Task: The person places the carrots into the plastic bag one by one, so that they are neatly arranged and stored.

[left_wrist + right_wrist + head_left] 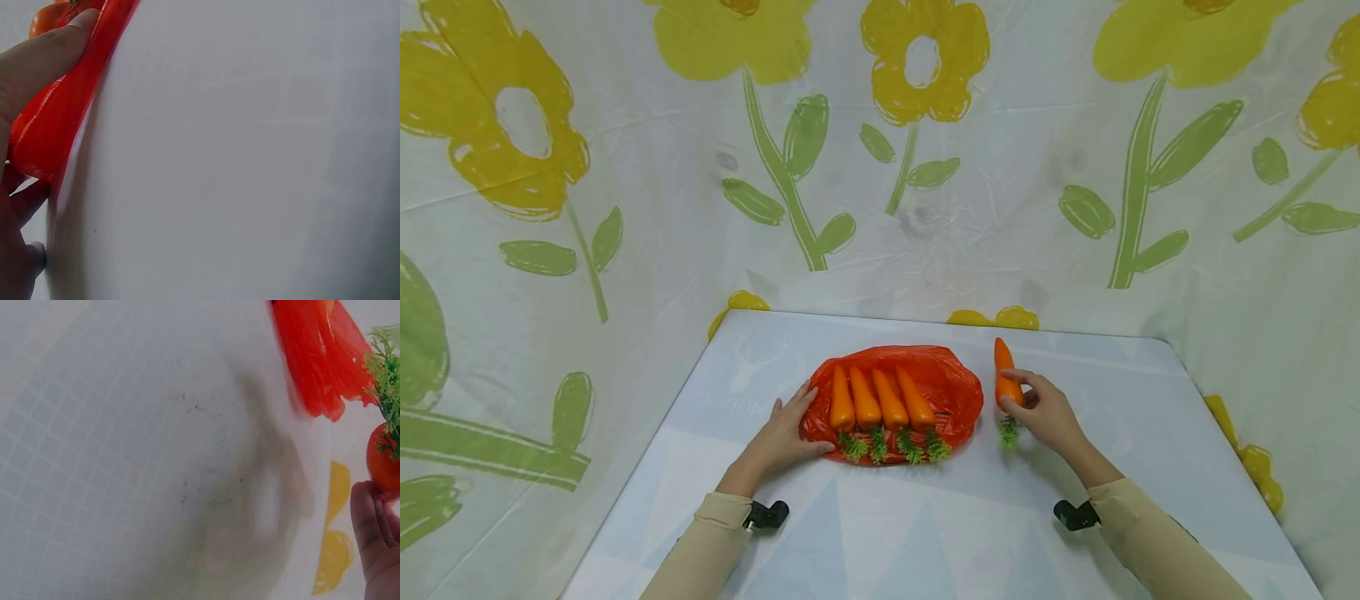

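Note:
A crinkled red plastic bag [958, 392] lies on the table with several orange carrots [867, 400] side by side on it, their green tops toward me. My left hand [786, 429] rests against the bag's left edge, fingers spread. In the left wrist view its thumb [50, 59] lies along the red plastic. Right of the bag, my right hand [1048, 414] pinches a single carrot [1004, 358] between thumb and fingers, the tip pointing away from me. The right wrist view shows this carrot's thick end [382, 465] and leafy top [386, 378] beside the fingers.
The pale patterned table [910, 533] reaches to a back edge just beyond the carrots. A flower-printed cloth [1000, 208] hangs behind it and at both sides. Dark camera mounts [1077, 516] sit on both wrists.

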{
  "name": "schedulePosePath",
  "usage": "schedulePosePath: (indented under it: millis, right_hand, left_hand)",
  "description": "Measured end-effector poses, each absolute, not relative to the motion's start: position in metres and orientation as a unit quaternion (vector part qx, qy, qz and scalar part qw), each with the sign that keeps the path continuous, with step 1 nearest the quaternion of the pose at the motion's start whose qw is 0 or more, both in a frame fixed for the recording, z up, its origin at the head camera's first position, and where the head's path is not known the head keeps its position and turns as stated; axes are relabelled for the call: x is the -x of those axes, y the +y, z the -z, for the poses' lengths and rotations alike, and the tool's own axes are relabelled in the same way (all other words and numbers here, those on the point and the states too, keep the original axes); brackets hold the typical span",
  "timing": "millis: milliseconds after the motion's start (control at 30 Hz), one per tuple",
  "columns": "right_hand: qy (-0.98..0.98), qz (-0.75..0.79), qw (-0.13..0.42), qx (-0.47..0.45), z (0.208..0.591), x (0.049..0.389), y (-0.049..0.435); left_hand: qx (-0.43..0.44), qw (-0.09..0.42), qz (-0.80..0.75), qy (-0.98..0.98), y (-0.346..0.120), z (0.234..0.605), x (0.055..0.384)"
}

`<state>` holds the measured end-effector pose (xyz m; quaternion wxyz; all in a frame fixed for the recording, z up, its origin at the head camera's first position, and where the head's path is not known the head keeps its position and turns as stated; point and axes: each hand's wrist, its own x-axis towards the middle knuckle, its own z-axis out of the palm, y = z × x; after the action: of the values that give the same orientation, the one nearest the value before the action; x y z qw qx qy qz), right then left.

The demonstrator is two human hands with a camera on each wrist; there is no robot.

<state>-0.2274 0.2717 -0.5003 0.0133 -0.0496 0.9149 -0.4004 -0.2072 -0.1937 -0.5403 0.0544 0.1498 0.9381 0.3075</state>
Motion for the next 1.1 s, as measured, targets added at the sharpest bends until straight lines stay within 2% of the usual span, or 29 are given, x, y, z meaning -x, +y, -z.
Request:
schedulePosePath:
  millis: [867, 1100]
  right_hand:
    - [0.884, 0.447, -0.016, 0.138, 0.487, 0.217, 0.252]
    - [0.865, 0.474, 0.0, 0.164, 0.49, 0.218, 0.247]
  left_hand:
    - [-0.148, 0.055, -0.302, 0.94, -0.195, 0.543, 0.208]
    - [-0.145, 0.058, -0.304, 0.94, -0.194, 0.543, 0.209]
